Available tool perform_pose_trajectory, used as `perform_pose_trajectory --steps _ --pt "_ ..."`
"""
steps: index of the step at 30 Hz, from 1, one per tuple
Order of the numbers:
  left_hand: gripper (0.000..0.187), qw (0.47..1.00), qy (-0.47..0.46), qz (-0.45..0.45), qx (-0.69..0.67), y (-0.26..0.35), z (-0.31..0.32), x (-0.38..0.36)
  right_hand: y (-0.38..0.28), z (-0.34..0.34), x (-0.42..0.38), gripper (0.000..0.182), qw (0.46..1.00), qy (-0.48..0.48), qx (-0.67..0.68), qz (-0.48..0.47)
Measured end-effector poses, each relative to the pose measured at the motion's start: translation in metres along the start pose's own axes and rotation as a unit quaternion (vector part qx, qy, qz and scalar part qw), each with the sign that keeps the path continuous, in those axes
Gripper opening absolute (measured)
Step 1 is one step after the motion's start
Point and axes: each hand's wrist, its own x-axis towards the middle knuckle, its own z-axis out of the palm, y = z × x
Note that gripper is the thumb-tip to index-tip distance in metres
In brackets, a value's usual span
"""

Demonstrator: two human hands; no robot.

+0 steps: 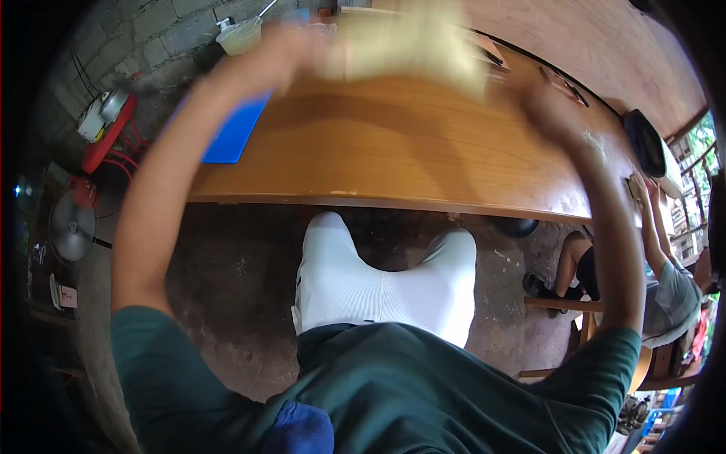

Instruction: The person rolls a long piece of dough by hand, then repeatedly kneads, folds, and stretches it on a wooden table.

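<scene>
A pale yellow sheet-like thing (408,45), smeared by motion, is up over the far part of the wooden table. I cannot make out whether it is cloth or some other material. My left hand (291,57) is closed at its left edge. Close to its lower right corner is my right hand (548,113), too blurred to show its fingers or whether they touch the sheet. Both arms reach forward, and a shadow falls on the tabletop beneath them.
A blue board (234,136) lies on the wooden table (340,151) at left. Behind it stands a tub with a whisk (242,34). Dark thin items (567,87) lie at far right, near a black-and-white case (650,147). Another person (673,295) sits at right. A fan (73,225) is at left.
</scene>
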Motion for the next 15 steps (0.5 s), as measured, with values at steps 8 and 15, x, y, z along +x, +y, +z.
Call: perform_pose_trajectory --steps 8,15 --pt "0.035 0.949 -0.097 -0.208 -0.217 0.007 -0.003 -0.079 0.015 0.042 -0.052 0.019 0.967 0.059 0.246 -0.009" --pt "0.063 0.931 -0.029 -0.351 -0.101 0.022 0.208 0.018 -0.155 0.145 0.062 0.079 0.968 0.080 0.211 0.114"
